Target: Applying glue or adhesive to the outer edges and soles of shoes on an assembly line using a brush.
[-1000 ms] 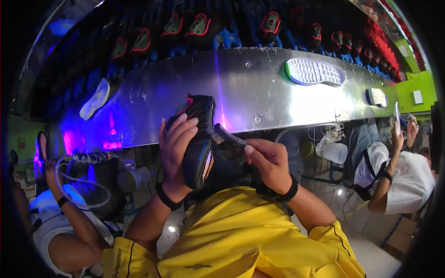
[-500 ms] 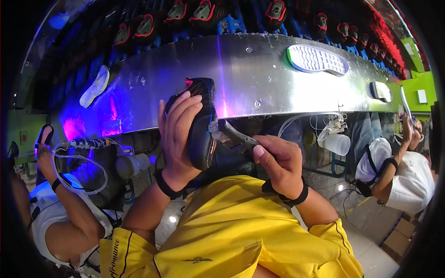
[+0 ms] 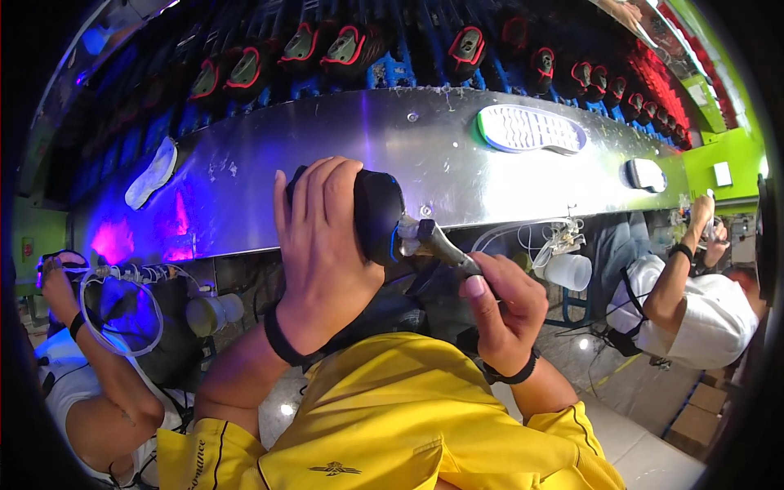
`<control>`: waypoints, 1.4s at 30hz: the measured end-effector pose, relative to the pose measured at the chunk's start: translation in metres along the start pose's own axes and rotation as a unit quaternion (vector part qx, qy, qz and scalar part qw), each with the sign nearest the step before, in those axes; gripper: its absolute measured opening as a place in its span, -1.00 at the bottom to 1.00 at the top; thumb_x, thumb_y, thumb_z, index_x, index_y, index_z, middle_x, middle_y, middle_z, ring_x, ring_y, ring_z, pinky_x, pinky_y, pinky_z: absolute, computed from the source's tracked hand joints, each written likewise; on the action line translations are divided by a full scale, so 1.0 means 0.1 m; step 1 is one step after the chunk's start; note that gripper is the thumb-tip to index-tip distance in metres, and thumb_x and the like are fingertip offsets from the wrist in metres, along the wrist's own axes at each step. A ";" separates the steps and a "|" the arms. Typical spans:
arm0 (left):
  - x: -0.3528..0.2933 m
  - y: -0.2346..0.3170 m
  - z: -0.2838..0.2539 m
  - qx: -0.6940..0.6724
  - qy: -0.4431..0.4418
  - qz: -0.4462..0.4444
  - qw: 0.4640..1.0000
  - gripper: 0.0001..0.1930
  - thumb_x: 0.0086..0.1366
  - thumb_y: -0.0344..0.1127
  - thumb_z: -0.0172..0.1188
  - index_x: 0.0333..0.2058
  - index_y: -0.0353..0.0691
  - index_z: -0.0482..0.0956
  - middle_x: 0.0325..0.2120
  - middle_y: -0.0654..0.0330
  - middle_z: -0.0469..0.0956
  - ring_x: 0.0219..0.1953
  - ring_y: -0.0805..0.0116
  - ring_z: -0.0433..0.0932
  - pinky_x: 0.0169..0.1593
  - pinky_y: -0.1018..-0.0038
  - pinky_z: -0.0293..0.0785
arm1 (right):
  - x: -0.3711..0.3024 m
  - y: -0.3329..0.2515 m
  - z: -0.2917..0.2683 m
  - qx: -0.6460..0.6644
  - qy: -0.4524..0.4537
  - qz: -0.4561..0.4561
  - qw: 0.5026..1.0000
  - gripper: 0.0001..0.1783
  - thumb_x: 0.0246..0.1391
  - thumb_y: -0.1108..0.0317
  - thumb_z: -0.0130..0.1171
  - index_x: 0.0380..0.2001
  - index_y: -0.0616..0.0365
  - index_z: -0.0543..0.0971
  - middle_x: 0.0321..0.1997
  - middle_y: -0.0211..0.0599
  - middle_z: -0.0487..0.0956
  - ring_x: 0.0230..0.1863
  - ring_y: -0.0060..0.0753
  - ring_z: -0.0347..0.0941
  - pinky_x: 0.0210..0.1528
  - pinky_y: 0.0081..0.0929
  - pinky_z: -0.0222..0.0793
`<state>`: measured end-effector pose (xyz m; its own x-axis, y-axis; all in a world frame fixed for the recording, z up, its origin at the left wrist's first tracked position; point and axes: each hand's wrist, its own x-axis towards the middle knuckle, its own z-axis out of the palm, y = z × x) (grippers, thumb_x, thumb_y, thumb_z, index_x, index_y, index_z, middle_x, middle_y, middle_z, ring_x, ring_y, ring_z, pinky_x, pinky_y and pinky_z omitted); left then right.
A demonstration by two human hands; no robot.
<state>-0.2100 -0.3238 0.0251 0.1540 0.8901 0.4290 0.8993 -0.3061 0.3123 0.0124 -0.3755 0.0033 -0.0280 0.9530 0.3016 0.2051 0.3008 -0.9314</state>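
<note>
My left hand [image 3: 327, 229] is wrapped over a black shoe upper [image 3: 379, 214], holding it tilted above the near edge of the metal bench. Its fingers cover much of the upper. In my right hand [image 3: 508, 306] is a dark-handled brush [image 3: 447, 247], pinched between thumb and fingers. The pale bristles touch the lower side edge of the upper, along a blue line marked there. A white shoe sole [image 3: 532, 129] with a green end lies on the bench to the right, tread side up.
Along the metal bench [image 3: 302, 131] lie another sole [image 3: 152, 173] at left and a small white piece [image 3: 645, 175] at right. Black uppers with red collars [image 3: 345, 47] ride a blue rack behind. Co-workers sit at both sides; white cups [image 3: 568, 271] hang below the bench edge.
The shoe upper has been turned in my left hand, so another part of its edge faces the brush. My right hand and brush have shifted slightly right and nearer. The whole view has shifted too.
</note>
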 end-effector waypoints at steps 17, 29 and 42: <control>0.70 -0.37 -0.19 -0.047 -0.094 -0.012 0.994 -0.29 -0.03 -0.48 0.50 0.16 -0.26 0.48 0.02 -0.09 0.59 0.15 -0.24 0.56 0.23 0.06 0.51 | 0.97 0.38 0.14 0.030 -0.046 -0.060 0.997 -0.74 0.25 0.42 0.33 -0.09 0.38 0.75 -0.42 -0.10 0.63 -0.44 -0.29 0.53 -0.33 -0.42 0.38; 1.11 -0.71 -0.29 -0.121 -0.258 -0.121 0.951 -0.20 -0.04 -0.41 0.63 0.22 -0.33 0.49 0.02 -0.04 0.67 0.10 0.00 0.68 0.21 0.21 0.57 | 0.89 0.80 0.64 0.070 -0.002 -0.029 0.997 -0.76 0.27 0.42 0.38 -0.07 0.35 0.75 -0.38 -0.08 0.67 -0.38 -0.25 0.59 -0.28 -0.38 0.44; 0.65 -1.23 -0.16 -0.254 -0.170 -0.134 0.943 0.01 0.09 -0.45 0.60 0.49 -0.36 0.24 0.38 0.01 0.47 0.41 0.18 0.46 0.46 0.28 0.33 | 0.60 0.72 0.58 0.062 -0.012 0.102 0.993 -0.78 0.31 0.38 0.38 -0.08 0.31 0.76 -0.39 -0.07 0.71 -0.43 -0.34 0.62 -0.32 -0.41 0.47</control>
<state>-0.3175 -0.2334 0.0286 0.1498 0.9887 0.0070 0.6256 -0.1002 0.7737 -0.0308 -0.2945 -0.0576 -0.0223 0.9947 0.1006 0.0863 0.1022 -0.9910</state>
